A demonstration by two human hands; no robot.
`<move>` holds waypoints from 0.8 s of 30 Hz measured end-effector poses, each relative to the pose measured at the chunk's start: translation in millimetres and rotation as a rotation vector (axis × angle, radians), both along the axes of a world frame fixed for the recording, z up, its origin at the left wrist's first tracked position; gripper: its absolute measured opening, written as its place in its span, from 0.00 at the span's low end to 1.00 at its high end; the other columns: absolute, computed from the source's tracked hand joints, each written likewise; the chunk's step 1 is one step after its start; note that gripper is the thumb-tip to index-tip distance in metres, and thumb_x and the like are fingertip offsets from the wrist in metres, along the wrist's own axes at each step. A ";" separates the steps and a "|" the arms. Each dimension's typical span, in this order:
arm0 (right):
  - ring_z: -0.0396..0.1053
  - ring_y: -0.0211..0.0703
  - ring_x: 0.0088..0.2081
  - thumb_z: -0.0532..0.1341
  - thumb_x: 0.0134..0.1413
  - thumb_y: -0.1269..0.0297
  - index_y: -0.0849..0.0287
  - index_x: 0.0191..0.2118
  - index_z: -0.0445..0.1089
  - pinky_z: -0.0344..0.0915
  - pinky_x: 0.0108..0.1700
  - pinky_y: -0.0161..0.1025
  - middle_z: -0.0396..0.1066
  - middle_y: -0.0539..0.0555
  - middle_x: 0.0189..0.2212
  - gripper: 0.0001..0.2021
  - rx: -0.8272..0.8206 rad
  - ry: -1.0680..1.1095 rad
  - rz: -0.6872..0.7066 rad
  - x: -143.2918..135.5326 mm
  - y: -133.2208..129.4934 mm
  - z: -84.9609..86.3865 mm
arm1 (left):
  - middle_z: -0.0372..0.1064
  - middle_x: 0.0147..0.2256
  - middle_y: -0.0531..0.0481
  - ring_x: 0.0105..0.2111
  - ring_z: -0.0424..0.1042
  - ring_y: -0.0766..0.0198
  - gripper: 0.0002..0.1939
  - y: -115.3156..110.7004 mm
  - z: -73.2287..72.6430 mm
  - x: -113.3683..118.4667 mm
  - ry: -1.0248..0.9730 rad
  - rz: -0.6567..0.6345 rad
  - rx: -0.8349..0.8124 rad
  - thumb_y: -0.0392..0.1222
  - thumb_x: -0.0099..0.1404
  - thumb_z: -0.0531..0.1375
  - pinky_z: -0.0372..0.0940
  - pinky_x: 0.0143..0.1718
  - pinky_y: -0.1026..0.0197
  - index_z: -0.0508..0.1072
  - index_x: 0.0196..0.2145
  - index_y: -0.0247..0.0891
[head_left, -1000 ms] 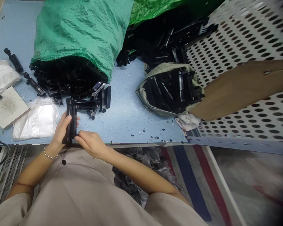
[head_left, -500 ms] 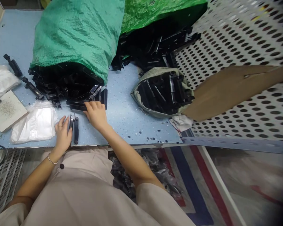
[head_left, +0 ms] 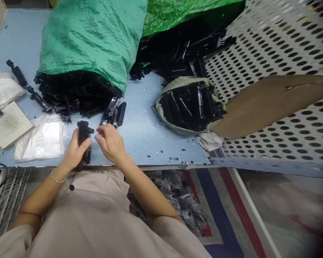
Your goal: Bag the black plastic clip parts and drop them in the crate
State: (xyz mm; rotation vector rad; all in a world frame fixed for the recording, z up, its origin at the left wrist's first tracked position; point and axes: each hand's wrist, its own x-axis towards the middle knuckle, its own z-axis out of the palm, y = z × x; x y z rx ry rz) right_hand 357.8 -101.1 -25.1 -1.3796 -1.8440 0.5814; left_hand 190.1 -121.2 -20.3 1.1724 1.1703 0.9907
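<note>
My left hand (head_left: 76, 150) grips a slim black plastic part (head_left: 83, 133) upright at the table's front edge, thumb across its near side. Just below the thumb, another dark piece (head_left: 88, 154) shows partly; whether it is in the grip is hidden. To the right, my right hand (head_left: 111, 143) has its fingers bent and thumb apart, with nothing visible between them. Beyond its fingertips, a few black parts (head_left: 120, 114) lie on the blue table. More black parts (head_left: 75, 95) spill from the mouth of a green woven sack (head_left: 91, 39).
Clear plastic bags (head_left: 41, 139) and a pale square block (head_left: 10, 123) lie at left. At right stand a grey-green bag (head_left: 164, 120) full of black parts, a brown cardboard sheet (head_left: 261, 107) and a perforated white panel (head_left: 293, 143). A second green sack (head_left: 172, 16) is behind.
My left hand has closed on a black part and lifted it. My right hand has drawn back from the pile by the sack's mouth, and the part under it there is gone.
</note>
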 end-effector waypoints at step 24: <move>0.62 0.51 0.48 0.54 0.62 0.54 0.63 0.64 0.55 0.61 0.48 0.47 0.66 0.63 0.49 0.28 -0.427 -0.039 -0.490 63.1 51.5 -36.2 | 0.69 0.44 0.40 0.45 0.71 0.51 0.18 17.2 -63.6 -40.3 0.833 0.142 0.206 0.49 0.69 0.54 0.68 0.42 0.53 0.72 0.50 0.36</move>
